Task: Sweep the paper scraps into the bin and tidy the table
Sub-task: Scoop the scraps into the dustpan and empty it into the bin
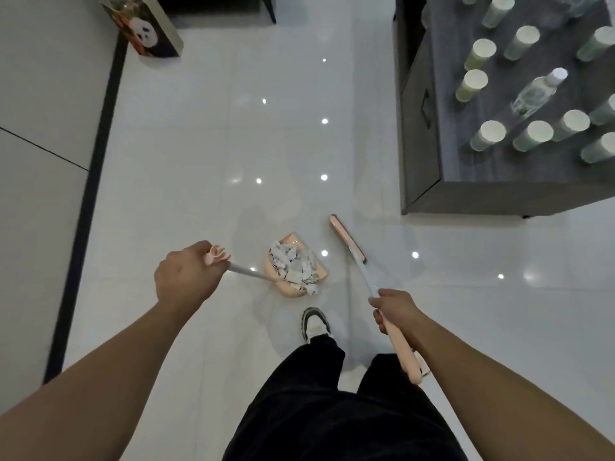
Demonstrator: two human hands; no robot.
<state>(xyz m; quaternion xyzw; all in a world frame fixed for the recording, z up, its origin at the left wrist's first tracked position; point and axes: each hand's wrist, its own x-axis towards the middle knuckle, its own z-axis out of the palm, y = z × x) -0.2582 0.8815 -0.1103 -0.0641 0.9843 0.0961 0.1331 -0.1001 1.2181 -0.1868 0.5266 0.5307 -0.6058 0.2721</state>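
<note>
A pink dustpan rests low over the white tiled floor, heaped with white paper scraps. My left hand grips the pink top of its long white handle. My right hand holds the pink grip of a broom, whose pink head lies on the floor just right of the dustpan. The two tools are apart. No bin is in view.
A grey table at the upper right carries several paper cups and a clear plastic bottle. A panda-printed bag stands by the left wall. My shoe and dark trousers are below the dustpan.
</note>
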